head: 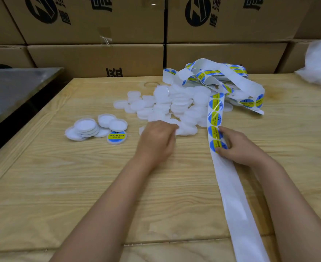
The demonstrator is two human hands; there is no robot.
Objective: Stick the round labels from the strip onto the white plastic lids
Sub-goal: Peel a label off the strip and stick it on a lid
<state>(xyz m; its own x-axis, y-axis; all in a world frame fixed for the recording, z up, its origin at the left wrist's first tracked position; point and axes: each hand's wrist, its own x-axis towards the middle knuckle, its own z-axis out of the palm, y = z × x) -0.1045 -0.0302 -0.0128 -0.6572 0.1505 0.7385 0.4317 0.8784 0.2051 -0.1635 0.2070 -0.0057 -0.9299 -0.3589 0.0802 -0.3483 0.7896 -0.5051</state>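
Head view: A person works at a wooden table (80,186), both bare forearms stretched forward over the boards. The left hand (156,142) lies palm down at the near edge of a pile of white lids (174,106), its fingers curled over the closest ones. Blur hides whether it grips a lid, so its hold cannot be told.

The right hand (237,146) pinches the label strip (215,118) between thumb and fingers. It holds the strip at the nearest round label (217,145), which is blue with a yellow band, and the index finger lies along the strip's right edge. From that hand the strip runs away across the table with a row of labels on it. It ends in a loose tangle of strip (222,76) heaped at the far side of the lid pile and partly over it. Toward the camera, the plain white backing (237,201) trails beside the right forearm to the bottom edge of the picture.

Left of the pile and apart from it sits a small cluster of lids (91,127), several of them overlapping. At its near right corner one labelled lid (116,137) lies face up, its label reading "SOLDERING PASTE".

Cardboard boxes (99,57) with black print are stacked behind the table. A metal surface (14,87) stands to the left, and a blurred white bag (320,63) shows at the far right.
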